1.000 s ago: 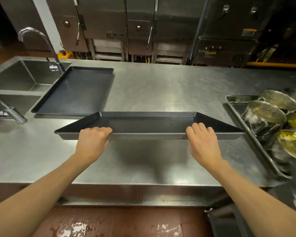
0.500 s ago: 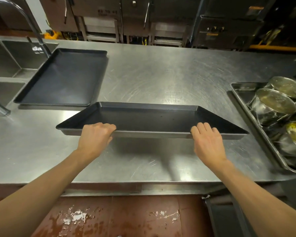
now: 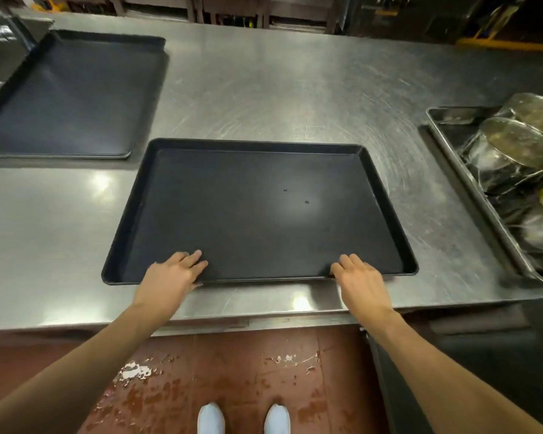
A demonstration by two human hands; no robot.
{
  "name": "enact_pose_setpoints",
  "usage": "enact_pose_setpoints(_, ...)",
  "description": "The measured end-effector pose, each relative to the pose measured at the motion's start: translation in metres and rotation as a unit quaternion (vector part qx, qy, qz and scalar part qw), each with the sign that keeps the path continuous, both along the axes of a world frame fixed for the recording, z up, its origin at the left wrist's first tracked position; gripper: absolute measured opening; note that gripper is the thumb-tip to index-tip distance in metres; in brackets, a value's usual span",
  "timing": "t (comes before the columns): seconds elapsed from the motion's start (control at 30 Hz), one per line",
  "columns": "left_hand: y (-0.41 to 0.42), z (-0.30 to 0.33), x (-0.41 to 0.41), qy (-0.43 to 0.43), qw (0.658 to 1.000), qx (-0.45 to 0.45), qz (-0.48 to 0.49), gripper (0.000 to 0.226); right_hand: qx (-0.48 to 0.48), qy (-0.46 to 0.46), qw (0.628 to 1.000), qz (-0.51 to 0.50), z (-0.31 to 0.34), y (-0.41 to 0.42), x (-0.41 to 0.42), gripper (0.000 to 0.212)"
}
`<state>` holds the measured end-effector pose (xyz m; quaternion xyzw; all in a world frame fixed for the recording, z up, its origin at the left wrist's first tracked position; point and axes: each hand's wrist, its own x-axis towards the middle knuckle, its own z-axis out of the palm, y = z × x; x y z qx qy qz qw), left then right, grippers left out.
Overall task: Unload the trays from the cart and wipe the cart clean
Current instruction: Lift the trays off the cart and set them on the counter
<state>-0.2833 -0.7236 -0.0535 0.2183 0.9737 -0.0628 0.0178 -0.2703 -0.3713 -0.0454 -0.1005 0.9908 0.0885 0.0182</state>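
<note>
- Now a black tray (image 3: pixel 257 211) lies flat on the steel worktop (image 3: pixel 279 89), straight ahead of the person, its near rim close to the worktop's front edge.
- A moment earlier this tray was held tilted above the worktop; it has since come down to lie flat, so this tray looks unloaded.
- Left hand (image 3: pixel 170 275) rests on the near rim toward the left corner, fingers reaching over into the tray, relaxed and nearly straight rather than clamped.
- Right hand (image 3: pixel 359 277) rests on the same rim toward the right corner, its fingers likewise laid over the edge; this grip looks loose, about to let go.
- A second black tray (image 3: pixel 72 95) lies flat at far left, well apart from the first.
- At the right edge a metal tray (image 3: pixel 461 170) holds shiny round tins (image 3: pixel 511 142), some tipped against each other.
- Below are a red worn floor (image 3: pixel 232 371) and two white shoe tips (image 3: pixel 210 418).
- The cart itself is not clearly in view, so how many trays remain cannot be told; wiping appears not yet begun.
</note>
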Motion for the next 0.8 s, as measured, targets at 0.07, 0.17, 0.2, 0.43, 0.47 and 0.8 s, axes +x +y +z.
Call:
enact_pose_setpoints(0.07,-0.002,-0.013,0.0,-0.026,1.0,-0.001,0.01,0.057,-0.007,-0.03,0.999,-0.023,-0.013,-0.003,0.001,0.039)
enact_pose_setpoints(0.17,-0.002,-0.022,-0.001,-0.062,0.997,0.014,0.039,0.052,-0.045,-0.068,0.993,-0.081,-0.022,-0.005,0.001,0.031)
enact_pose_setpoints(0.2,-0.002,-0.024,-0.001,-0.089,0.995,0.017,0.051,0.052,-0.064,-0.078,0.99,-0.099,-0.021,-0.004,0.001,0.031)
enact_pose_setpoints(0.43,0.003,-0.002,-0.012,-0.218,0.966,0.096,0.104,0.059,-0.16,-0.159,0.963,-0.146,0.005,-0.004,-0.003,0.036)
enact_pose_setpoints(0.47,0.006,0.003,-0.015,-0.214,0.959,0.139,0.12,0.056,-0.2,-0.164,0.951,-0.169,0.012,-0.005,-0.005,0.036)
enact_pose_setpoints(0.8,0.124,0.147,-0.043,-0.185,0.726,0.643,0.162,0.02,-0.654,0.065,0.676,-0.334,0.143,0.008,-0.005,0.021)
